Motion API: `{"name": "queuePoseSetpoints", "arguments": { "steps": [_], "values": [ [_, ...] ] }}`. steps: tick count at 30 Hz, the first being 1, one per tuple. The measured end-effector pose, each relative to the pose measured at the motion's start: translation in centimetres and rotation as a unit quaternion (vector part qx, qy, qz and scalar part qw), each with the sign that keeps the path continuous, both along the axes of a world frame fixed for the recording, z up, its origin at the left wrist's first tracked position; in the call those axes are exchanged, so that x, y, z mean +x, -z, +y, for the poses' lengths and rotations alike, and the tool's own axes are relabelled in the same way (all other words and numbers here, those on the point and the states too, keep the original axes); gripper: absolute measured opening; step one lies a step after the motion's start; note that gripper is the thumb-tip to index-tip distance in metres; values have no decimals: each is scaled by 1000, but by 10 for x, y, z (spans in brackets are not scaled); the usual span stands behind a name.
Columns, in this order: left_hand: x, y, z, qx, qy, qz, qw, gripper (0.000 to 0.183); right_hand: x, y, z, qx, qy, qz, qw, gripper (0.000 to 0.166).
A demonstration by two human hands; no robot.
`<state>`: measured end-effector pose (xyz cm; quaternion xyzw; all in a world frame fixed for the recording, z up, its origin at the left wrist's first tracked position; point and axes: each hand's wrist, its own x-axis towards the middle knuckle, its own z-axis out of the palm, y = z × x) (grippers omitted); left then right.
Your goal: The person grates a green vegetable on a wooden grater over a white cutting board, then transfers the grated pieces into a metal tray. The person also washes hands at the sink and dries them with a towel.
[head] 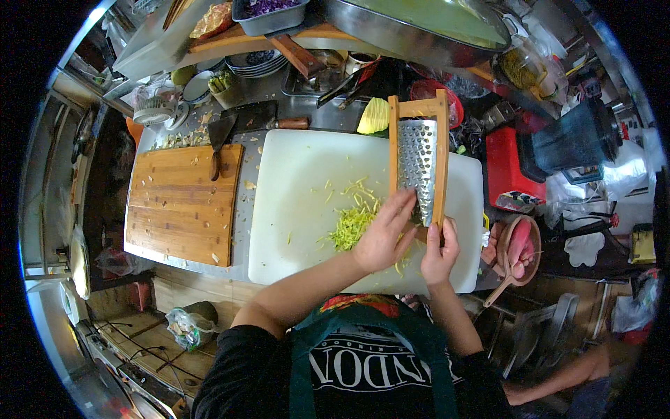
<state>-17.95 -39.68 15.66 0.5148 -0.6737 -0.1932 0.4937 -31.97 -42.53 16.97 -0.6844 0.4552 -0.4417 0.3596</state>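
My left hand [384, 230] is open, fingers apart, with its fingertips at the lower part of the metal plate of a wood-framed grater [417, 157]. My right hand [439, 249] grips the near end of the grater's frame. The grater is tilted up over the right part of a white cutting board [293, 178]. Beside and partly under my left hand lies a pile of yellow-green shreds [350, 228], with loose strands around it. Left of the grater's far end, beyond the board, rests a pale yellow-green peeled piece of fruit or vegetable [374, 116].
A wooden board [183, 204] lies left, with a scraper [221, 136] on it. Behind is a cleaver [256, 116]. A red-based blender [510, 167] and a basket of pink roots [523, 249] are right. A shelf [335, 34] spans the back. Another person's arm [560, 374] shows lower right.
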Motion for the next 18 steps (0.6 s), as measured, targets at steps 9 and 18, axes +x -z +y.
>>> {"name": "queuePoseSetpoints", "arguments": {
  "steps": [9,18],
  "values": [
    [1,-10,4,-29,11,3,1000,49,-2,7,1,-7,30,6,1000,19],
    [13,30,40,19,70,2,997,34,-5,-3,0,-22,57,-24,998,17]
  ]
}}
